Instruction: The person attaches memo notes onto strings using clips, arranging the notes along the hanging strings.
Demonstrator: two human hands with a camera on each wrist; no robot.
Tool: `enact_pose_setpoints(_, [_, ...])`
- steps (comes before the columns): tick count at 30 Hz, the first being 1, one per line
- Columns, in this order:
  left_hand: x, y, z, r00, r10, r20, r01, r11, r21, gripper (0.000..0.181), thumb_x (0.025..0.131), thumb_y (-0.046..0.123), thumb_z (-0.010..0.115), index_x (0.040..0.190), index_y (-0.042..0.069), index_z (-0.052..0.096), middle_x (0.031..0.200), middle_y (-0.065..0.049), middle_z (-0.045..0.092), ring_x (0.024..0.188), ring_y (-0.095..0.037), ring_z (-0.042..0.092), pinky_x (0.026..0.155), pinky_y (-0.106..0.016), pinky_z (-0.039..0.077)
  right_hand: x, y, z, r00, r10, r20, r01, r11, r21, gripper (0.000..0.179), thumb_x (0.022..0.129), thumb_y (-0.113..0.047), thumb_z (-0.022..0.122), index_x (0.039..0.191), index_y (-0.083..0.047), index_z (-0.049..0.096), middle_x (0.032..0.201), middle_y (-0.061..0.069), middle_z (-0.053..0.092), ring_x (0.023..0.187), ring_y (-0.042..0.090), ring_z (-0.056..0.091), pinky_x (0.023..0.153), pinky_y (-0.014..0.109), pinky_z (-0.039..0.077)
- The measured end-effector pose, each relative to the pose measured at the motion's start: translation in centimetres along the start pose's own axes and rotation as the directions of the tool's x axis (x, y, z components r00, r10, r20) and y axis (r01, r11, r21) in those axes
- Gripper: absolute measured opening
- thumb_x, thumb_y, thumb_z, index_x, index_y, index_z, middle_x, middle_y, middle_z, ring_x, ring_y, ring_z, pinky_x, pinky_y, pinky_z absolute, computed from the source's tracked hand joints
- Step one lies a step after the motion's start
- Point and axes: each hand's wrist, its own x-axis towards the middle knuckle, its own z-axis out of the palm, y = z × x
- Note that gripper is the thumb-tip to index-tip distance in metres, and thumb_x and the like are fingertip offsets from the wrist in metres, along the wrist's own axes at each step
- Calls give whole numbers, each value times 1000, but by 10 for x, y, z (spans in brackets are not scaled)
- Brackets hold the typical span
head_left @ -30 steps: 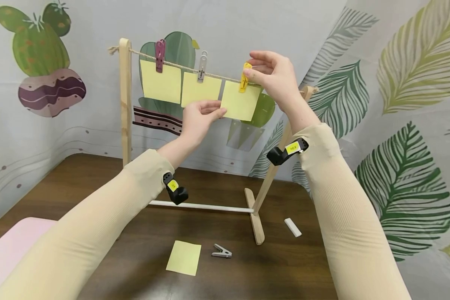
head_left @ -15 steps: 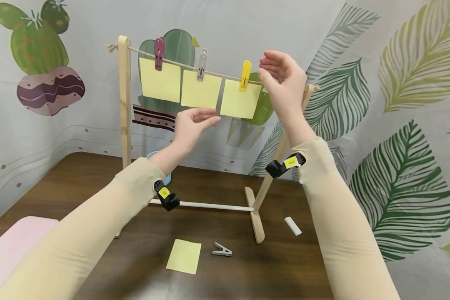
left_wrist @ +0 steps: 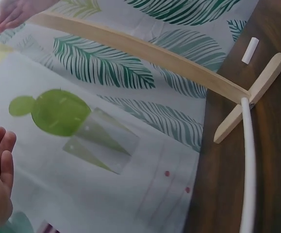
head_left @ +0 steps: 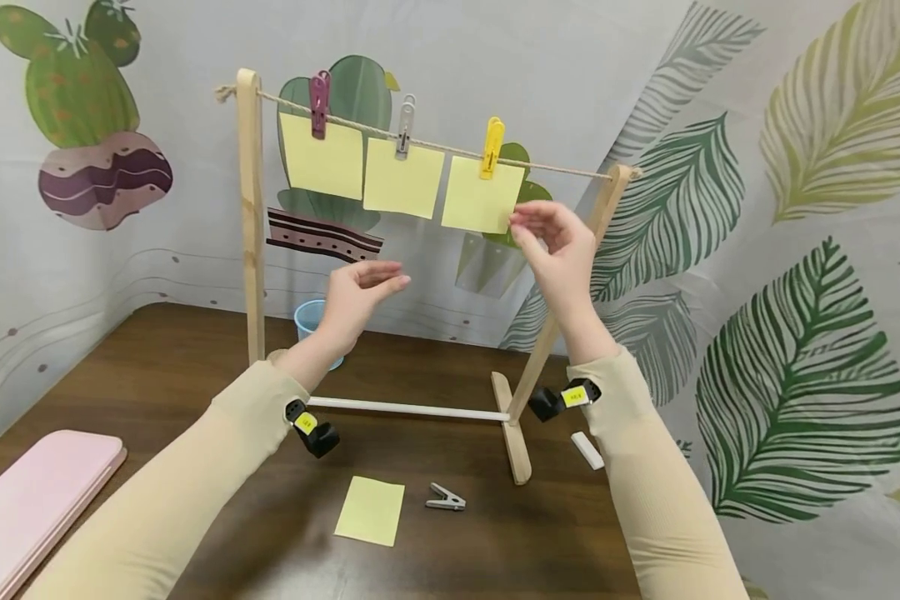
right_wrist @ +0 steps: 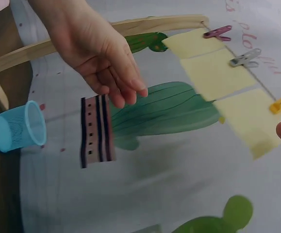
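Three yellow sticky notes hang from a twine line (head_left: 562,169). A purple clothespin (head_left: 319,104) holds the left note (head_left: 322,158), a grey clothespin (head_left: 405,127) the middle note (head_left: 402,179), and a yellow clothespin (head_left: 492,148) the right note (head_left: 480,196). My right hand (head_left: 558,250) is beside the right note's lower right corner, fingers loosely bent; whether it touches the paper I cannot tell. Below the middle note, my left hand (head_left: 356,304) hovers in the air, holding nothing. On the table lie another yellow note (head_left: 371,511) and a grey clothespin (head_left: 446,497).
A wooden stand (head_left: 251,217) with a white crossbar (head_left: 412,409) carries the line. Behind my left hand is a light blue mesh cup (right_wrist: 18,127). A pink case (head_left: 41,508) lies at the left, and a small white block (head_left: 587,451) near the right foot.
My right hand has let go of the yellow clothespin and come down beside the right note. My left hand has left that note's edge and moved down and left.
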Motion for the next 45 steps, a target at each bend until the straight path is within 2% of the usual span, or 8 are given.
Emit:
enact_pose_setpoints(5, [-11, -20, -5, 999, -30, -16, 29, 999, -32, 36, 87, 19, 75, 117, 0, 68, 115, -18, 70, 91, 0, 66, 90, -22, 51, -31, 13, -4, 999, 47, 7, -47, 998, 38, 18, 83, 14, 60, 100, 19, 60, 89, -14, 70, 83, 4, 66, 79, 20, 53])
enact_pose_setpoints(11, [-25, -39, -8, 997, -70, -14, 70, 998, -4, 37, 88, 22, 75, 118, 0, 68, 118, -19, 69, 92, 2, 65, 89, -18, 50, -68, 29, -4, 996, 91, -9, -90, 992, 92, 20, 82, 16, 60, 99, 25, 56, 88, -14, 71, 81, 2, 66, 76, 18, 53])
enact_pose_setpoints(16, [-36, -54, -7, 996, -84, -10, 84, 996, -2, 36, 87, 22, 76, 116, 0, 69, 116, -19, 70, 92, 1, 65, 85, -15, 50, -100, 45, -4, 987, 162, -18, -159, 982, 103, 19, 83, 17, 60, 99, 25, 55, 87, -14, 71, 81, 1, 67, 74, 16, 53])
enact_pose_setpoints(23, [-47, -71, -7, 994, -106, 3, 106, 994, 11, 40, 87, 25, 76, 117, 0, 69, 112, -15, 72, 92, 3, 65, 85, -14, 49, -140, 64, -3, 963, 269, -31, -264, 958, 114, 19, 85, 16, 61, 101, 24, 56, 88, -14, 71, 84, 0, 66, 76, 14, 52])
enact_pose_setpoints(27, [-55, -81, -8, 989, -146, 0, 146, 989, 9, 40, 87, 26, 75, 117, 1, 69, 108, -10, 74, 91, 2, 66, 87, -16, 49, -159, 72, -1, 942, 333, -40, -325, 936, 133, 20, 85, 15, 62, 102, 23, 57, 87, -13, 71, 83, 1, 67, 76, 14, 53])
enact_pose_setpoints(31, [-63, -94, -9, 979, -203, -13, 202, 979, -24, 41, 87, 26, 76, 117, 1, 68, 100, 0, 75, 89, 1, 67, 87, -16, 49, -176, 78, 2, 922, 385, -34, -377, 916, 136, 20, 85, 13, 64, 102, 21, 58, 86, -11, 71, 81, 2, 67, 75, 15, 53])
enact_pose_setpoints(37, [-74, -112, -11, 968, -246, -48, 241, 967, -84, 39, 87, 21, 75, 117, -3, 67, 87, 11, 74, 84, 0, 68, 83, -17, 51, -197, 86, 6, 902, 432, 4, -427, 888, 171, 21, 85, 13, 64, 102, 22, 57, 87, -10, 71, 81, 3, 68, 76, 16, 54])
enact_pose_setpoints(45, [-89, -128, -11, 948, -306, -82, 296, 948, -119, 37, 87, 17, 75, 116, -5, 67, 84, 11, 74, 81, -1, 70, 81, -17, 52, -220, 91, 15, 874, 486, 27, -484, 862, 148, 20, 84, 12, 66, 101, 21, 59, 86, -4, 72, 79, 3, 67, 73, 15, 53])
